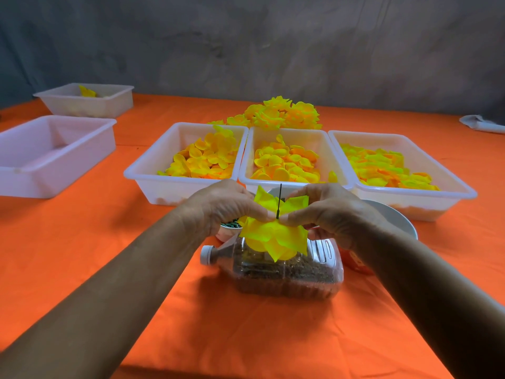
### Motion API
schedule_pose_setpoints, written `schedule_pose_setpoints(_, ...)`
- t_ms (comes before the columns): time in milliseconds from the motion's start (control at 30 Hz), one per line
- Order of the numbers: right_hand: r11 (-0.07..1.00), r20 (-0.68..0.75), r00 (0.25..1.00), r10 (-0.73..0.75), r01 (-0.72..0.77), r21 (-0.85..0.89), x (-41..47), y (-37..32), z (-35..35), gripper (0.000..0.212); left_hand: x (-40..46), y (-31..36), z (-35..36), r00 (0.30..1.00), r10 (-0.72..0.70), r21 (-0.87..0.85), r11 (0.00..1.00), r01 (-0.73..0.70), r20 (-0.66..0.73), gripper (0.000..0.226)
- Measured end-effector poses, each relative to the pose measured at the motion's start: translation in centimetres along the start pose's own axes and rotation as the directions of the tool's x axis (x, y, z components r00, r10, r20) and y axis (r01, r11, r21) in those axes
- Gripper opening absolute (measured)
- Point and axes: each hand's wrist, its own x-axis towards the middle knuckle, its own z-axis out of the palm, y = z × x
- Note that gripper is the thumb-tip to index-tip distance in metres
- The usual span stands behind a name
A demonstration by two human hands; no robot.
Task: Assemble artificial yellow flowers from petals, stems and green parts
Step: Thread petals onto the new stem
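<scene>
Both hands, left [232, 205] and right [325, 207], pinch a half-built yellow flower [274, 236] at its centre, above a clear plastic jug [287, 272] on the desk [136, 269], each grip clamped where the thin dark stem [280, 198] pokes up. The petals look light, soft and easily creased (the stem probably stiff but slippery), so holding at the centre seems wisest.

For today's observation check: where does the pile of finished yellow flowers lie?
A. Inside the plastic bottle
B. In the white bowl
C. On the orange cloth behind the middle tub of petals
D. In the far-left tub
C: the finished yellow flowers lie heaped on the orange cloth just behind the middle tub.
</scene>
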Motion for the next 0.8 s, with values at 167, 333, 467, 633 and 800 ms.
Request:
schedule_pose_setpoints(167, 0.997, 0.023, 0.998, 0.059, -0.060, 0.056, 0.2, 0.8, -0.2, 0.037, 0.4, -0.5, -0.1, 0.999, 0.003, 0.033, 0.999, -0.002, -0.039, 0.036)
schedule_pose_setpoints(333, 0.995, 0.002, 0.998, 0.066, -0.066, 0.069, 0.1, 1.0, -0.1, 0.041, -0.2, -0.7, 0.0, 0.992, 0.066, 0.092, 0.994, -0.056, -0.103, 0.034)
schedule_pose_setpoints(467, 0.999, -0.044, 0.998, 0.051, -0.050, 0.018, -0.3, 1.1, 0.0, 0.049, -0.8, -1.1, 0.1, 0.923, 0.313, 0.149, 0.947, -0.285, -0.224, 0.040)
schedule_pose_setpoints(633, 0.999, -0.082, 0.996, 0.029, -0.027, 0.032, -0.3, 1.1, 0.0, 0.054, -1.7, -1.2, 0.5, 0.841, 0.531, 0.206, 0.839, -0.504, -0.102, 0.025)
schedule_pose_setpoints(800, 0.999, -0.074, 0.997, 0.018, -0.016, 0.029, -0.1, 1.0, 0.0, 0.050, -1.7, -1.7, 1.0, 0.843, 0.515, 0.133, 0.856, -0.499, -0.157, 0.008)
